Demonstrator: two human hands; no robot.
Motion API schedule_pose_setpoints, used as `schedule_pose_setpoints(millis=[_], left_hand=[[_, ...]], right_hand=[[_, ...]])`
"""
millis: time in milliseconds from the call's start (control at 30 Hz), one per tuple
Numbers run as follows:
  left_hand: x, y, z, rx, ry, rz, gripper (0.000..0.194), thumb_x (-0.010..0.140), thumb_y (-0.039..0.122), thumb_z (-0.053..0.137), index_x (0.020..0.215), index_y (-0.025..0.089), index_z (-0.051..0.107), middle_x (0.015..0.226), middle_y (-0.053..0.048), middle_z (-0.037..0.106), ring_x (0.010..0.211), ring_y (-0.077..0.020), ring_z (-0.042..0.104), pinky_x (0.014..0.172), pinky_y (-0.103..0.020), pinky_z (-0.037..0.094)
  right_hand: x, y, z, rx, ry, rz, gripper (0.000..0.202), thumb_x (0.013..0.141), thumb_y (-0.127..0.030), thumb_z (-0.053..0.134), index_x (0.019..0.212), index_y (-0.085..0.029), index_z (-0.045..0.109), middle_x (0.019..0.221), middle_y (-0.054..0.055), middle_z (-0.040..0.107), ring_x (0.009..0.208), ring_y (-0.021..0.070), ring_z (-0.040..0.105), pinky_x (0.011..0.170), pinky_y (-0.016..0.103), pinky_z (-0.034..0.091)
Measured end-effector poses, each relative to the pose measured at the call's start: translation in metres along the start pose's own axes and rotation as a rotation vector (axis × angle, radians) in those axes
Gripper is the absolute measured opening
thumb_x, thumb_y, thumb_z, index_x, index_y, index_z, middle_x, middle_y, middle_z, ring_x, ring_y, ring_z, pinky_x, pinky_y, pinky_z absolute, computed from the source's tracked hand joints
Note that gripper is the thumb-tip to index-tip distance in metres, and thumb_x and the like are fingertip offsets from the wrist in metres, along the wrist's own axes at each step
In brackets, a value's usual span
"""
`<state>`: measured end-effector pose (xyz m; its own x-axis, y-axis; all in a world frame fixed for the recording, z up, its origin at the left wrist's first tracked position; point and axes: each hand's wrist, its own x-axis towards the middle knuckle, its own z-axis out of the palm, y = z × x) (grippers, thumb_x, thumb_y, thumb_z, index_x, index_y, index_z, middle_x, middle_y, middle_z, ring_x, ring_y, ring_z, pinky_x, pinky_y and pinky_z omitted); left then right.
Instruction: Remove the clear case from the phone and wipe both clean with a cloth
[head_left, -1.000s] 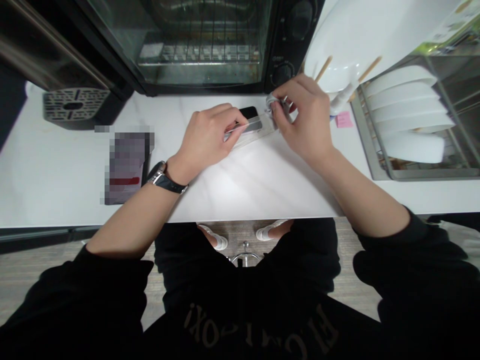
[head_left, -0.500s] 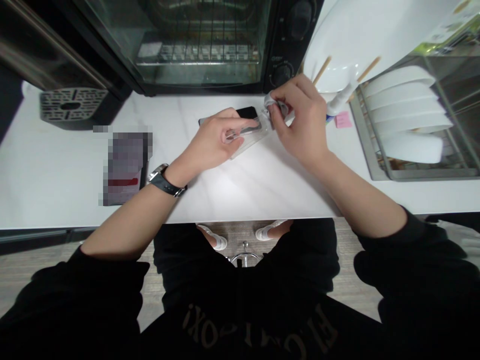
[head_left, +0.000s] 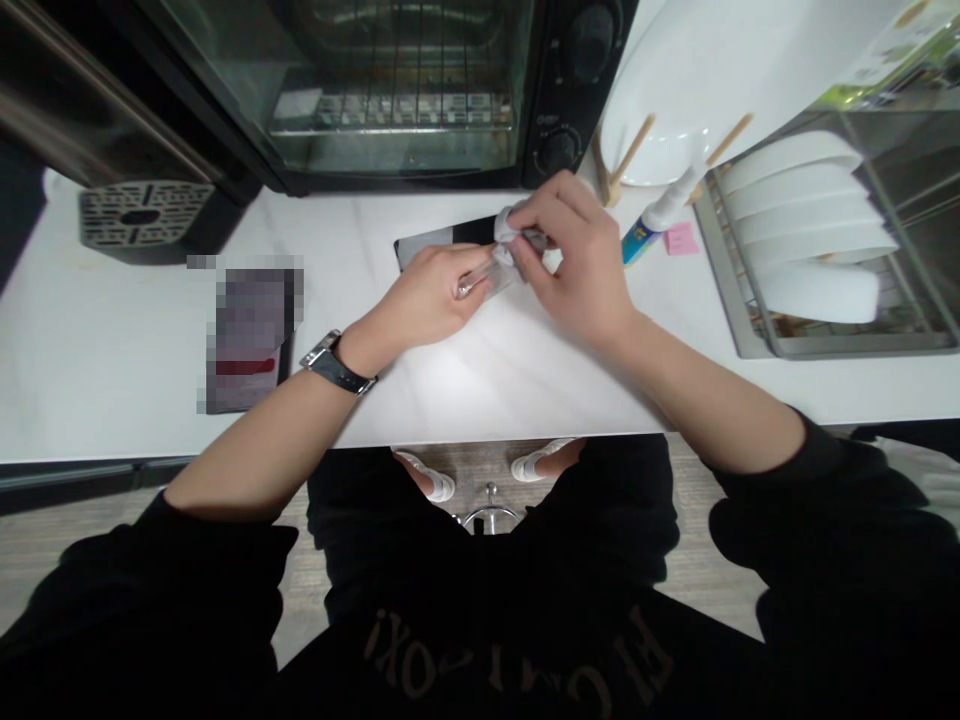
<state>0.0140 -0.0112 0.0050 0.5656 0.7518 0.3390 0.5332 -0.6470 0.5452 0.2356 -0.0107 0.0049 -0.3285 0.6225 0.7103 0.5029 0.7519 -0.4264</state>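
My left hand [head_left: 442, 293] grips a clear plastic phone case [head_left: 496, 287] just above the counter, its fingers closed on the near side. Pinched in my right hand [head_left: 574, 255] is a crumpled grey-white cloth [head_left: 508, 228], pressed against the far end of the case. Behind my left hand a flat black-and-grey phone [head_left: 439, 240] lies on the counter, partly covered by the hands. A spray bottle [head_left: 652, 222] with a blue label and white top stands to the right of my right hand.
A toaster oven [head_left: 405, 100] fills the back. On the left are a drip tray [head_left: 142, 215] and a blurred-out phone-like device [head_left: 251, 340]. To the right, a pink sticky note [head_left: 682, 239] lies beside a rack of white bowls [head_left: 814, 220]. The counter's front edge runs near my body.
My right hand has moved left with the cloth, onto the case. My left hand has shifted slightly nearer and closed more around the case. More of the spray bottle shows.
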Motion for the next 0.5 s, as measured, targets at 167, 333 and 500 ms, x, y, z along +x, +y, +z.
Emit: schedule_pose_setpoints(millis=[167,333,500], left_hand=[[0.001,-0.014,0.009,-0.012,0.034,0.103,0.025,0.09,0.036,0.062,0.072,0.025,0.049,0.078,-0.004,0.069,0.075,-0.0229,0.067,0.071,-0.037,0.047],[0.003,-0.012,0.009,-0.03,0.045,0.093,0.027,0.091,0.039,0.06,0.071,0.024,0.048,0.075,-0.003,0.067,0.074,-0.0222,0.066,0.07,-0.035,0.047],[0.002,0.0,0.001,0.036,0.033,0.033,0.021,0.094,0.023,0.054,0.073,0.022,0.06,0.073,-0.003,0.06,0.071,-0.0194,0.059,0.068,-0.034,0.045]], right_hand=[[-0.007,-0.021,0.011,0.137,-0.14,-0.194,0.024,0.115,-0.039,0.049,0.118,-0.028,0.07,0.116,0.007,0.072,0.11,0.0209,0.07,0.097,0.04,0.063],[-0.004,-0.014,0.006,0.143,-0.164,-0.217,0.028,0.115,-0.04,0.047,0.117,-0.027,0.071,0.114,0.007,0.072,0.108,0.0205,0.07,0.096,0.041,0.063],[0.004,0.006,-0.004,0.046,-0.06,0.005,0.027,0.111,-0.047,0.049,0.103,-0.03,0.069,0.111,0.01,0.072,0.1,0.0244,0.067,0.089,0.045,0.063]])
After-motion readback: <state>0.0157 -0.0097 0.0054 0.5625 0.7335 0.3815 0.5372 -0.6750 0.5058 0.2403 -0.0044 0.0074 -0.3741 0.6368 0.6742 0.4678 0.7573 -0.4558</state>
